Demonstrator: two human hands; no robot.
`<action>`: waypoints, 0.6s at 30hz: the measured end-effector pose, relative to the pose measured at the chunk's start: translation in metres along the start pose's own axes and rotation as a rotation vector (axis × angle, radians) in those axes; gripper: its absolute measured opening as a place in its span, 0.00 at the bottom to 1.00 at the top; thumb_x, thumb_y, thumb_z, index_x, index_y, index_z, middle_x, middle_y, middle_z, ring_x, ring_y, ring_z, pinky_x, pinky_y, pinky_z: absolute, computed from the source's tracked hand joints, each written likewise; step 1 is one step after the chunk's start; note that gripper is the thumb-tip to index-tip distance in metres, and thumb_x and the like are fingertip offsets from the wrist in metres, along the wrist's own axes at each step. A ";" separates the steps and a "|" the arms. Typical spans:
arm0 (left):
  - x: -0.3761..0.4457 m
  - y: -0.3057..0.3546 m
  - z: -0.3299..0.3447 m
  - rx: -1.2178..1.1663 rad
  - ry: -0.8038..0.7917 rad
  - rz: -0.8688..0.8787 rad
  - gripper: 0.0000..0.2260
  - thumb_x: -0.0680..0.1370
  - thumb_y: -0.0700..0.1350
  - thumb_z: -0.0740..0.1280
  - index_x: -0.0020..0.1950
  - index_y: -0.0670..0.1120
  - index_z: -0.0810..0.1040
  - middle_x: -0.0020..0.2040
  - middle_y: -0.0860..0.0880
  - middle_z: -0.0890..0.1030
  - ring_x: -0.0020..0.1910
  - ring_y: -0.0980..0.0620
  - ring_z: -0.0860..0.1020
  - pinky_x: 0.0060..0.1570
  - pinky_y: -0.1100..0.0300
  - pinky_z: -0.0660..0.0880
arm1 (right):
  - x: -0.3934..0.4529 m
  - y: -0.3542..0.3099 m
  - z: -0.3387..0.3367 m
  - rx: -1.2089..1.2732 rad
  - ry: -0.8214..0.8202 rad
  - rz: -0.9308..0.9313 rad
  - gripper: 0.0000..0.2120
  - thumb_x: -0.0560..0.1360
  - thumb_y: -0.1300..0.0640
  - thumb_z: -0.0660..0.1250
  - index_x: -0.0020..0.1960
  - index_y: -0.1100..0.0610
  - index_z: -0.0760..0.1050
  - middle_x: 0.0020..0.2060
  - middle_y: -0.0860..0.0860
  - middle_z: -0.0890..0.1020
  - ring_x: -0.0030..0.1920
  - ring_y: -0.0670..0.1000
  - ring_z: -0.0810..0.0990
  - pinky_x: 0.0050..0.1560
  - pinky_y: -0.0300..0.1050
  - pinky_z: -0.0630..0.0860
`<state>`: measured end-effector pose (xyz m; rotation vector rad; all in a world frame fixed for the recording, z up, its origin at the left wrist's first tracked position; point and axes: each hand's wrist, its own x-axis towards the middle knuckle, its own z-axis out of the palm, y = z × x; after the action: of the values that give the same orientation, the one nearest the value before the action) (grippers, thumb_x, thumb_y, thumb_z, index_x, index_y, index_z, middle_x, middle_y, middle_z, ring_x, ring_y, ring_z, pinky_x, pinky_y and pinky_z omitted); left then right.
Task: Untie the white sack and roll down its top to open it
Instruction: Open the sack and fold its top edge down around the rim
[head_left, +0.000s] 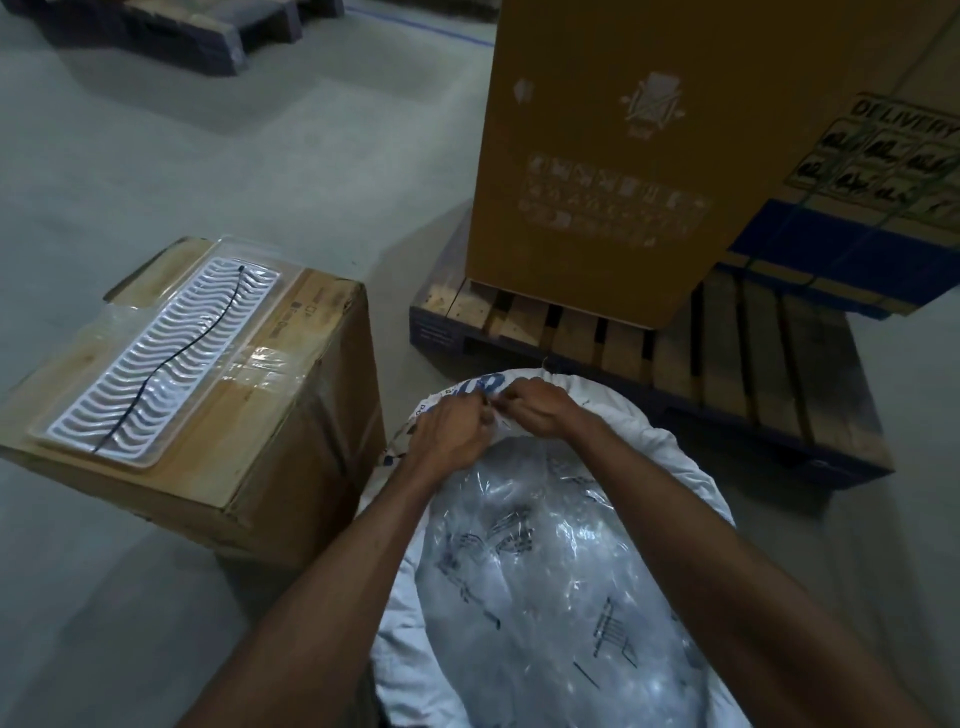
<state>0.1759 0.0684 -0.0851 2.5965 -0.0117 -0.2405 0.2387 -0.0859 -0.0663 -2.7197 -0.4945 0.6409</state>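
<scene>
The white sack (675, 452) stands on the floor right below me, its rim rolled into a thick band. Inside it a clear plastic liner (545, 561) with dark printed marks bulges up. My left hand (449, 431) and my right hand (537, 405) meet at the far edge of the rim, fingers curled and pinching the bunched sack material between them. What exactly lies between the fingertips is hidden by the knuckles.
A cardboard box (291, 415) stands to the left with a white ribbed plastic tray (171, 358) and a black cable tie (176, 358) on top. A wooden pallet (753, 364) carrying a tall brown carton (649, 130) sits beyond the sack. Grey concrete floor (260, 130) around.
</scene>
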 end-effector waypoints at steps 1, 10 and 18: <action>0.002 0.000 0.000 -0.020 0.005 -0.037 0.13 0.81 0.51 0.59 0.61 0.49 0.79 0.57 0.45 0.83 0.54 0.43 0.80 0.57 0.47 0.77 | -0.002 0.003 -0.003 0.082 0.043 -0.034 0.22 0.85 0.41 0.53 0.64 0.52 0.79 0.62 0.55 0.82 0.60 0.57 0.79 0.59 0.51 0.72; 0.032 0.012 0.002 -0.180 -0.113 -0.469 0.18 0.82 0.52 0.53 0.64 0.45 0.75 0.61 0.41 0.79 0.56 0.41 0.78 0.60 0.49 0.73 | -0.041 0.058 0.020 -0.177 0.441 0.306 0.33 0.82 0.33 0.44 0.55 0.55 0.78 0.51 0.55 0.84 0.53 0.59 0.81 0.54 0.55 0.75; 0.023 0.009 0.017 0.092 0.026 -0.065 0.22 0.83 0.59 0.53 0.69 0.46 0.71 0.64 0.39 0.79 0.60 0.39 0.77 0.59 0.45 0.75 | 0.002 0.082 -0.005 0.133 0.121 0.412 0.39 0.81 0.30 0.43 0.67 0.58 0.76 0.65 0.62 0.79 0.64 0.63 0.78 0.64 0.56 0.72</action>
<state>0.1954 0.0504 -0.0987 2.6941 0.0725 -0.2347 0.2642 -0.1600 -0.0924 -2.7264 0.1405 0.5762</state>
